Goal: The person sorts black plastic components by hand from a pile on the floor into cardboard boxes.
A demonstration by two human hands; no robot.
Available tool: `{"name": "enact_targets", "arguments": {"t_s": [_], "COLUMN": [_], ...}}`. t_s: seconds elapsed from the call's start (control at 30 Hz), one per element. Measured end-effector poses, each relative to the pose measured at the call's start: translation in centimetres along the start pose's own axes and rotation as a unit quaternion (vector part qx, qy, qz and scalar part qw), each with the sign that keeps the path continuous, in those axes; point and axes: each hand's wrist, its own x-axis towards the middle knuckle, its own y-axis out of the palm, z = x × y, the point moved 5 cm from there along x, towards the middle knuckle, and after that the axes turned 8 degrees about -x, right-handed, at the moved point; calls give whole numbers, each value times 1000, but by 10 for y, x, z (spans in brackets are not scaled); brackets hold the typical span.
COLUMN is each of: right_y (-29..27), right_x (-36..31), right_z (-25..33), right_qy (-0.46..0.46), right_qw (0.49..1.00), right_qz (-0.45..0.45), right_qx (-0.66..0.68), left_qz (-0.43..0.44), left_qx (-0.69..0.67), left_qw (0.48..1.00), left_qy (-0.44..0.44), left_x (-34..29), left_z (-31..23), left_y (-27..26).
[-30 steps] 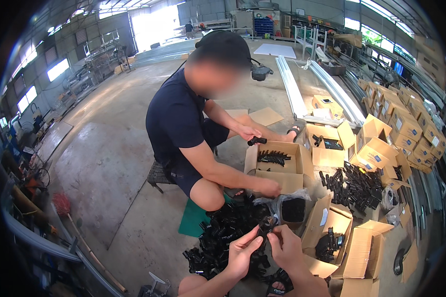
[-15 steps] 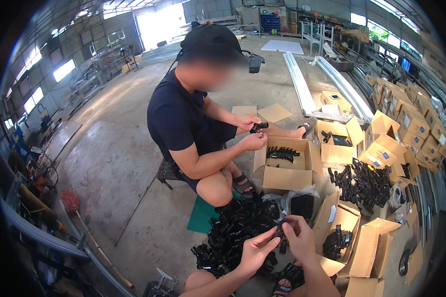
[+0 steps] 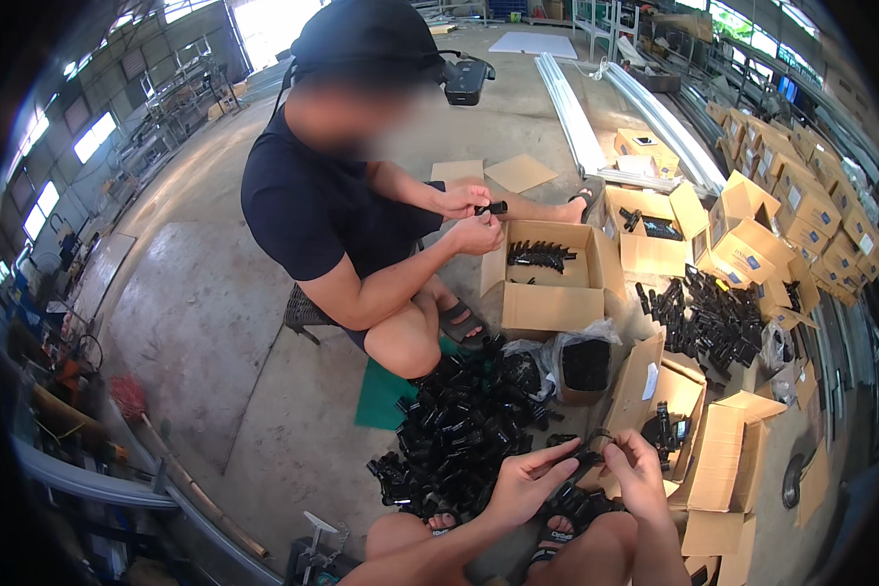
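In front of my knees, my left hand [image 3: 527, 485] pinches a black plastic fitting [image 3: 586, 458] between thumb and fingers. My right hand [image 3: 637, 473] grips its other end, near a dark ring-shaped part [image 3: 601, 438]. The exact shape of the fitting is partly hidden by my fingers. Beyond my left hand, a large heap of similar black fittings [image 3: 464, 420] lies on the floor. Just past my right hand stands an open cardboard box [image 3: 691, 383] with several black fittings inside.
A co-worker [image 3: 313, 215] sits opposite, holding a black fitting [image 3: 493, 208] in both hands over an open carton [image 3: 554, 311] with fittings in a row. A bag-lined box [image 3: 586, 366] of small black parts, a second heap [image 3: 708, 317] and stacked cartons [image 3: 796, 200] lie to the right.
My view has shifted, so the scene sits higher and further left. My hands are lower in the picture, still on the fitting. The co-worker's fitting has turned in their hands.
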Motion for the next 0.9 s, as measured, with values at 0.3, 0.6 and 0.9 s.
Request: {"name": "enact_targets", "arguments": {"t_s": [0.3, 0.6, 0.9], "right_y": [-37, -141, -173], "right_x": [-14, -80, -12], "right_z": [-11, -172, -241], "right_qy": [23, 291, 220], "right_qw": [998, 819, 816], "right_qz": [-4, 17, -140], "right_qx": [-63, -495, -517], "left_qz": [19, 27, 29], "left_qx": [106, 200, 221], "left_qw": [990, 976, 971], "left_qy": [-94, -78, -88], "left_x": [7, 3, 0], "left_z": [-10, -14, -7], "left_y": [16, 5, -3]}}
